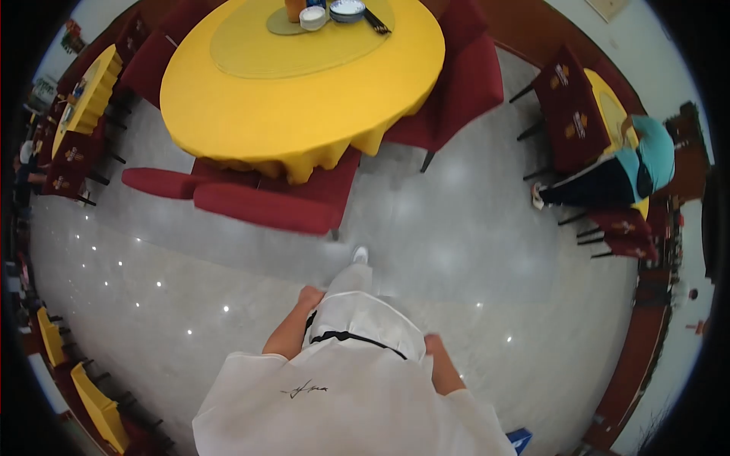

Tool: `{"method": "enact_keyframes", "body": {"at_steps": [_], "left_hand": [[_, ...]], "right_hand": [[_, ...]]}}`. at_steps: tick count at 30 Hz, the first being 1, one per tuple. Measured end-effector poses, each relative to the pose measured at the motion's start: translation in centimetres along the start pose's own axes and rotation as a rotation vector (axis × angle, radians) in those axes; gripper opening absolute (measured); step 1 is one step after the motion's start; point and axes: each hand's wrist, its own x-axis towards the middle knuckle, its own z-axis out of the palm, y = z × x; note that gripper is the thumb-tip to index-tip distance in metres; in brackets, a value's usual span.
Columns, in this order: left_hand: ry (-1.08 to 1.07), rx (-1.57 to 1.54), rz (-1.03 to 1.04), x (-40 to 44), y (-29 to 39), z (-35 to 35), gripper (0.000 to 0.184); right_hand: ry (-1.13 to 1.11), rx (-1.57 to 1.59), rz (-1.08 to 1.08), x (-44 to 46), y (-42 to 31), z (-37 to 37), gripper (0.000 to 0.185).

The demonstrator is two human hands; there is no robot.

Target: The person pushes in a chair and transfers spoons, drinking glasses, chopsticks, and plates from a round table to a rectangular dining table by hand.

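My left hand [310,296] hangs beside my thigh, its fingers loosely curled, with nothing visible in it. On the other side, my right hand [433,343] is down at my hip, partly hidden by my clothing, so its fingers cannot be made out. Ahead of me is a round table with a yellow cloth [296,114]. A stack of white bowls [312,18], blue-rimmed dishes [347,9] and dark chopsticks [376,21] sit on its glass turntable [251,57]. Red chairs [262,209] stand at the near side, closest to my left hand.
Another red chair [449,91] stands right of the table. Far right, a person in a teal top [655,152] leans over another yellow table [608,106]. More yellow tables [99,406] line the left side. A blue object [519,439] shows at bottom right. Grey tile floor [464,228] lies between.
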Motion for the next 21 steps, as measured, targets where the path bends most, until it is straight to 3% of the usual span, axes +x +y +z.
{"method": "enact_keyframes", "body": {"at_steps": [1,3,6,10,12,13,15,18,21], "left_hand": [[0.179,0.124,0.261,2.6,4.7,-0.2,0.045],[0.131,-0.118,0.400,1.8,16.3,-4.5,0.039],[0.111,-0.352,0.552,1.0,29.0,-9.2,0.030],[0.110,-0.374,0.587,4.5,37.4,-13.6,0.027],[0.182,-0.347,0.537,6.1,38.4,-14.5,0.027],[0.261,-0.338,0.495,6.6,38.5,-15.7,0.027],[0.367,-0.382,0.407,6.7,38.4,-19.0,0.027],[0.472,-0.480,0.343,7.8,40.3,-22.2,0.027],[0.620,-0.471,0.292,8.4,42.4,-25.8,0.029]], "right_hand": [[-0.151,0.604,0.347,-2.9,-1.8,-4.7,0.017],[-0.217,1.302,1.005,-3.4,-0.9,-6.9,0.016],[-0.099,1.494,1.123,-3.1,1.3,-13.1,0.018],[-0.087,1.412,0.949,4.2,8.7,-17.5,0.022],[-0.087,0.990,0.593,9.5,13.7,-20.0,0.028],[-0.016,0.941,0.581,12.1,15.2,-23.1,0.029],[0.363,0.978,0.552,19.2,20.2,-24.8,0.024],[0.510,0.616,0.312,25.5,22.1,-41.2,0.020],[0.365,0.836,0.332,30.8,24.4,-53.2,0.018]]}}
